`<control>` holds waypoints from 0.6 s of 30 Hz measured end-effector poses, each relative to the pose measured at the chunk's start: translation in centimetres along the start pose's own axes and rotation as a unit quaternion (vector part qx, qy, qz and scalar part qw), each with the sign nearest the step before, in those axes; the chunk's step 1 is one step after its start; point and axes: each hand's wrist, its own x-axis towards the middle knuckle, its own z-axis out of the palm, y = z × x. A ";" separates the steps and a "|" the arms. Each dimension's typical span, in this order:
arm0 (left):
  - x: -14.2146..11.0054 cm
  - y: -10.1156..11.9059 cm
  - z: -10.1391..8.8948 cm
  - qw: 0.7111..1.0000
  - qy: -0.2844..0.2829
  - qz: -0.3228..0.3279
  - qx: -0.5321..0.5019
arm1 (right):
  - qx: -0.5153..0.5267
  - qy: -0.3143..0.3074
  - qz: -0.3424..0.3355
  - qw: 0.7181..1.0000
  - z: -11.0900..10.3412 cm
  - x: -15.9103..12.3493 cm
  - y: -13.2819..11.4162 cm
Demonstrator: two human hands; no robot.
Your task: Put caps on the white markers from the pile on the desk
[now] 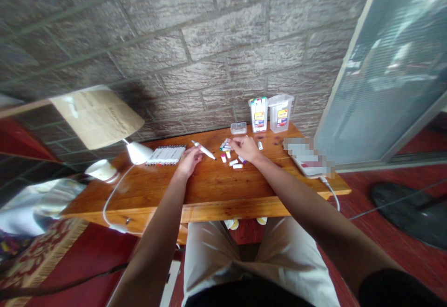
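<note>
My left hand [189,162] is closed around a white marker [206,150], which lies slantwise with its uncapped dark tip pointing down to the right. My right hand [246,148] reaches in over a small heap of loose marker caps [226,148], its fingertips pinched together at one of them. Nearer to me lie more short caps with coloured ends, among them a pink one [224,158], a yellow one [228,154] and a white one [238,166]. Another white cap [260,145] sits to the right of my right hand.
A row of white markers [166,155] lies on the wooden table [223,190] at left, beside a lamp [138,152] and a paper cup [102,171]. Toward the wall stand a marker-filled box [259,115], an unfilled clear box [280,114] and a small clear lid [239,128].
</note>
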 end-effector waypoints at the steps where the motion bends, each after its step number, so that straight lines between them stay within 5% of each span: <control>1: 0.0 0.0 0.0 1.000 0.006 -0.001 -0.002 | -0.001 -0.001 0.001 1.000 0.0 0.0 0.0; 18: 0.1 0.0 -0.3 0.999 0.007 -0.007 0.034 | 0.005 0.005 -0.004 1.000 0.1 0.0 0.1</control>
